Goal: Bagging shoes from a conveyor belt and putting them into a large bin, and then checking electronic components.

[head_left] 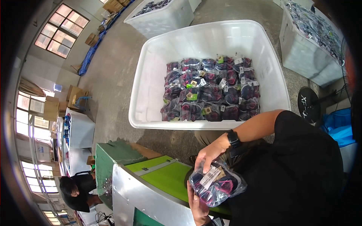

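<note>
A clear plastic bag with dark navy and pink shoes (222, 188) inside is between my two hands, in front of my black shirt. Its upper face carries a white printed label and part of a brown tag. From above, my right hand (210, 153), with a black watch at the wrist, grips the bag's upper edge beside the label. Along the lower left side, my left hand (198, 207) is closed on the bag, its fingertips pressed to the plastic. Part of that hand lies behind the bag.
A large white bin (151, 75) holds rows of similar bagged shoes. More filled bins (307, 56) stand behind it and at right, near a fan's round base (308, 103). A metal-edged bench (151, 196) and green panel (166, 173) lie left of my hands; another person (79, 192) is beyond.
</note>
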A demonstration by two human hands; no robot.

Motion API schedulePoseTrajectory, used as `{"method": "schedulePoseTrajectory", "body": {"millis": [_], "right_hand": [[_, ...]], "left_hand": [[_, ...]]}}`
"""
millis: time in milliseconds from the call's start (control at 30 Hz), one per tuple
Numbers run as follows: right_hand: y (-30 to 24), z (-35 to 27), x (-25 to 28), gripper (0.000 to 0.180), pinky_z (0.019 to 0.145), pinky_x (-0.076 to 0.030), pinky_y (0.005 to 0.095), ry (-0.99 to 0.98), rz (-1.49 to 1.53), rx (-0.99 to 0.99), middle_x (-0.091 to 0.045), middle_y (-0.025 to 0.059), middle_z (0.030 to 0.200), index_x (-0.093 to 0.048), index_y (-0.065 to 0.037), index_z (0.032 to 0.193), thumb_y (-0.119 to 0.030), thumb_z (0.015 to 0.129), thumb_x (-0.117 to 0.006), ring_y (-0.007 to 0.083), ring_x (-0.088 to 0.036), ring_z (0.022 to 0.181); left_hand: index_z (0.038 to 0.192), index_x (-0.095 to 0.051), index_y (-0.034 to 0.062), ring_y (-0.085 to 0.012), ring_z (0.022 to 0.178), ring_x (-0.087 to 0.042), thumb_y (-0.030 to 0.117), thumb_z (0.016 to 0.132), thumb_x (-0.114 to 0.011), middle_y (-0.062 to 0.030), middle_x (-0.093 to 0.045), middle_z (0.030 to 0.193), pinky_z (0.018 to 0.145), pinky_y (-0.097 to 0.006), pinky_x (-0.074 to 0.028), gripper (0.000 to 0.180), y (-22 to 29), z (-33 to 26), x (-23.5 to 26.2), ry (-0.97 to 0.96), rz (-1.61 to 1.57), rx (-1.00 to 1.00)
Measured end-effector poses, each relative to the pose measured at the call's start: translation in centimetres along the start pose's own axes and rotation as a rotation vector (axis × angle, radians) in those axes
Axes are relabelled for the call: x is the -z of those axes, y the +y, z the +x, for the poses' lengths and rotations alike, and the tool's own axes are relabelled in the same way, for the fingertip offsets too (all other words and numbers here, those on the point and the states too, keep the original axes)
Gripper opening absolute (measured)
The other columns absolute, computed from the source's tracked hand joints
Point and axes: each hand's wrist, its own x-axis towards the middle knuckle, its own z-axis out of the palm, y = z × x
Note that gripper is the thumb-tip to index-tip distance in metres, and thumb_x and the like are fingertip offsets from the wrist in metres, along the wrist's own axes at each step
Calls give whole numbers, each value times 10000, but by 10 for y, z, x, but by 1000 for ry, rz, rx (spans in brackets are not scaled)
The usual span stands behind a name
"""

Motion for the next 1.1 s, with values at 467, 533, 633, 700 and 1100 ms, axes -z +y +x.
{"method": "schedulePoseTrajectory", "body": {"millis": [467,533,633,700,1100], "right_hand": [[-97,-191,154,412,744,-558,283,1010,67,564,-704,75,1102,-605,16,1328,-119,945,-675,148,-667,953],[-86,-222,202,418,637,-515,291,1381,53,673,-680,63,983,-608,7,1319,-146,936,-675,147,-627,805],[-54,-232,250,408,551,-470,307,1731,-39,493,-625,47,847,-616,13,1279,-171,920,-674,147,-566,663],[-21,-233,275,368,543,-454,318,1856,23,348,-542,37,804,-588,21,1199,-171,899,-682,155,-531,662],[-1,0,184,391,914,-502,306,1063,-502,307,-653,51,1060,-620,-17,1223,-187,895,-748,153,-629,1012]], "left_hand": [[1487,-413,-21,-342,1183,-614,217,1035,-551,-218,-617,1302,978,-448,-520,530,-1,20,48,181,-34,20],[1481,-438,-5,-325,1235,-596,204,1060,-520,-192,-631,1318,1021,-453,-497,477,-7,14,54,59,-1,-59],[1465,-455,12,-322,1218,-601,245,1028,-592,-176,-607,1350,1013,-453,-500,514,-1,3,62,303,-8,38],[1460,-455,16,-323,1216,-596,266,1013,-615,-169,-594,1362,997,-451,-509,537,-2,-7,69,329,3,19],[1424,-485,17,-242,1106,-664,162,1055,-531,-135,-639,1259,939,-375,-544,399,-5,-42,113,479,28,-50]]}}
